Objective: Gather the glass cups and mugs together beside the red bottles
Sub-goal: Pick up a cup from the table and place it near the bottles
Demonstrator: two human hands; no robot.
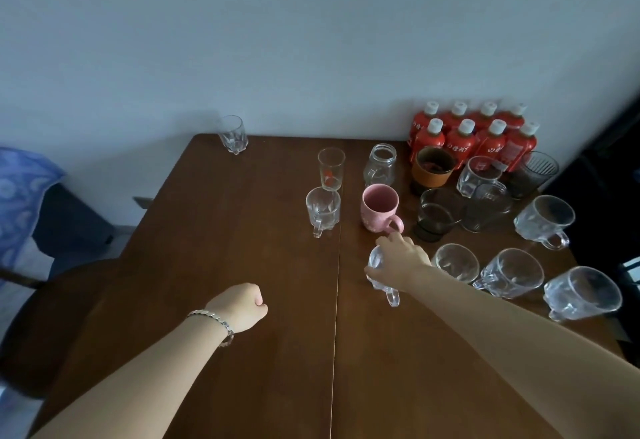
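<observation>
Eight red plastic bottles with white caps (474, 133) stand upright in two rows at the upper right of the frame. Below them sits a cluster of clear glass handled mugs (512, 272), dark tumblers, a glass jar mug (380, 164) and a pink ceramic mug (379, 208). Left of the cluster stand a tall clear glass with a red mark (331, 169) and a small clear glass mug (322, 210). A faceted clear tumbler (232, 133) stands alone, upper centre-left.

Red bottles (474, 137), pink mug (378, 208), brown table (242, 230).
</observation>
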